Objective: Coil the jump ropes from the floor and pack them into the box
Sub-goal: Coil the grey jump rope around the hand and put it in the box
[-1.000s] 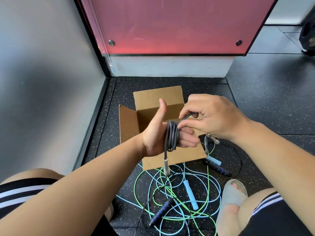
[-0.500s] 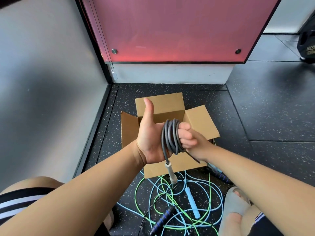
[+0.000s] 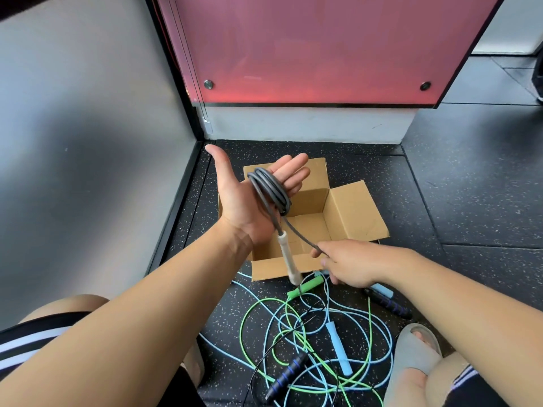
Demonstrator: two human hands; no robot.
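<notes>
Here the left hand (image 3: 239, 201) lies flat, palm up, fingers straight, the grey jump rope (image 3: 269, 186) coiled round them above the open box (image 3: 352, 210); its white handle (image 3: 289, 259) dangles below the palm; the right hand (image 3: 349, 265) pinches the rope's free strand near the box's front wall; other ropes (image 3: 338, 349) lie tangled on the floor (image 3: 470, 186).

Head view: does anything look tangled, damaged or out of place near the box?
Only the floor pile: the green jump rope, light blue jump rope and black jump rope lie tangled across each other in front of the cardboard box. The gray jump rope is coiled neatly. Nothing looks damaged.
</notes>
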